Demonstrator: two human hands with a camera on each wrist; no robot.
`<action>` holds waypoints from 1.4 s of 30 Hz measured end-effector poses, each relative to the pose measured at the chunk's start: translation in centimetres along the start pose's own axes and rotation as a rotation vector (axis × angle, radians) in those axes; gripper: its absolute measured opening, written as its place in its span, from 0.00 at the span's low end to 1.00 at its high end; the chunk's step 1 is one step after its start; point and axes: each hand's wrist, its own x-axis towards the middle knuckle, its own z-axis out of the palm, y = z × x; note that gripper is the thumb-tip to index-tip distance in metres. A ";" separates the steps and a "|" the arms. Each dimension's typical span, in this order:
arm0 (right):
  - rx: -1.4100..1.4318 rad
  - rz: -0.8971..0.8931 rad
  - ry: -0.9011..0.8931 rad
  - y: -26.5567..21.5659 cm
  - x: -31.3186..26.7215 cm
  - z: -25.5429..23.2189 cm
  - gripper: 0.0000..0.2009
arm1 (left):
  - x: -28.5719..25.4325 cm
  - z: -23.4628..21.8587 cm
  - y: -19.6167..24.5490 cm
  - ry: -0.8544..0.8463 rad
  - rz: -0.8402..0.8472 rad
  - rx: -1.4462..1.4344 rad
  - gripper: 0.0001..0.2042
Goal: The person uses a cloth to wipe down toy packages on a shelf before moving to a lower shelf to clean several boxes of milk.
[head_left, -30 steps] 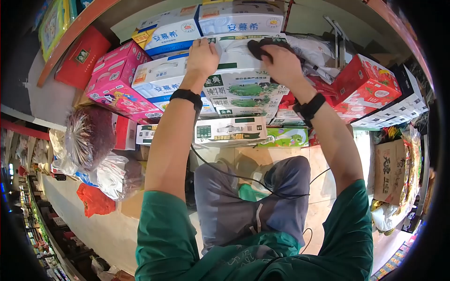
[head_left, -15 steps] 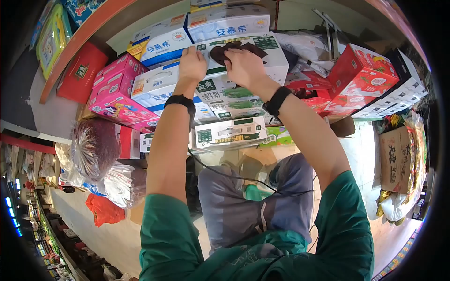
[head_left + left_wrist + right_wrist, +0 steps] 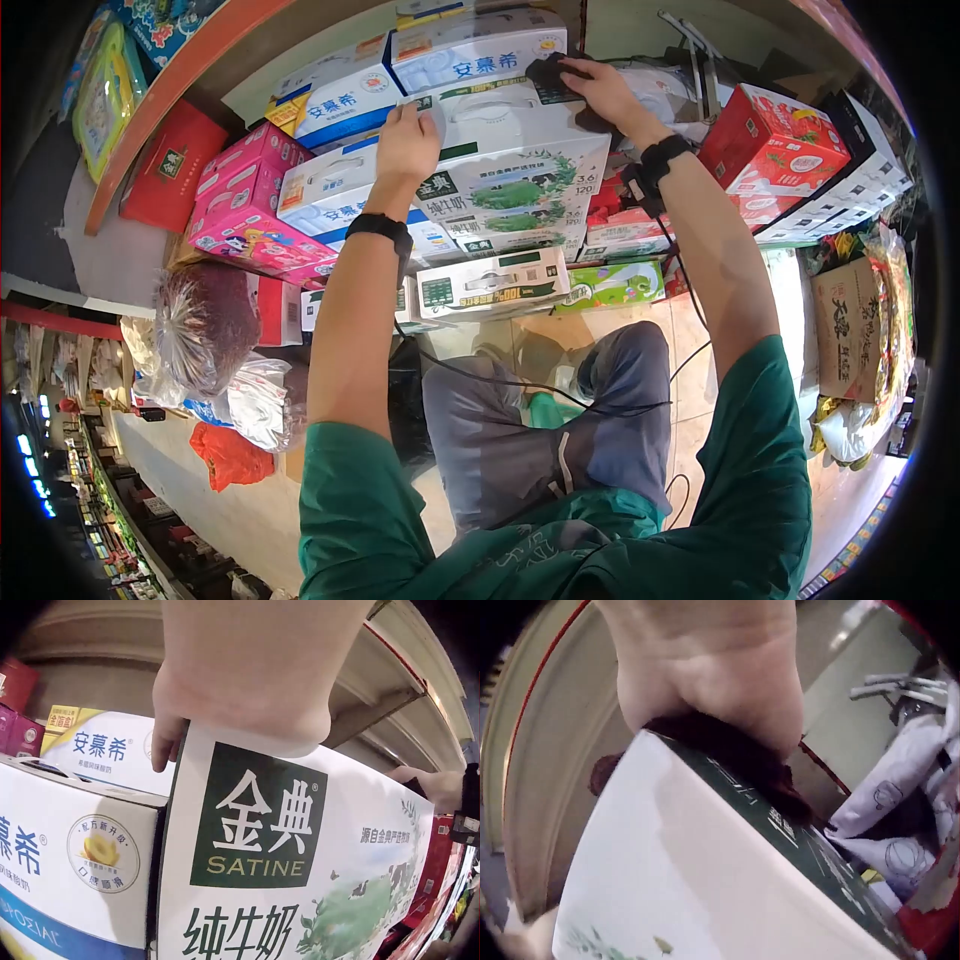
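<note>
A white and green milk carton box (image 3: 520,165) tops a stack of similar boxes in front of me. My left hand (image 3: 408,143) grips the left end of its top, and in the left wrist view a finger (image 3: 166,742) reaches down past the box's left edge. A dark brown cloth (image 3: 550,80) is in my right hand (image 3: 612,95), at the back right corner of the same box top. The right wrist view shows the cloth (image 3: 720,750) bunched under the palm, against the dark green printed strip; the right fingertips are hidden there.
White and blue yogurt boxes (image 3: 335,108) stand behind and left of the stack. Pink boxes (image 3: 245,190) flank the left side, red boxes (image 3: 775,145) the right. A shelf edge (image 3: 165,110) slants across the upper left. A black cable (image 3: 500,380) loops over my lap.
My right hand swept the cloth leftward to the middle of the box top, then back right to its far right corner. The left hand stays at the box's left end.
</note>
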 end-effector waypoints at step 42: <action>1.049 0.131 0.162 -1.4 -7.9 0.4 0.17 | 0.1 0.2 -0.9 -0.050 0.086 0.068 0.22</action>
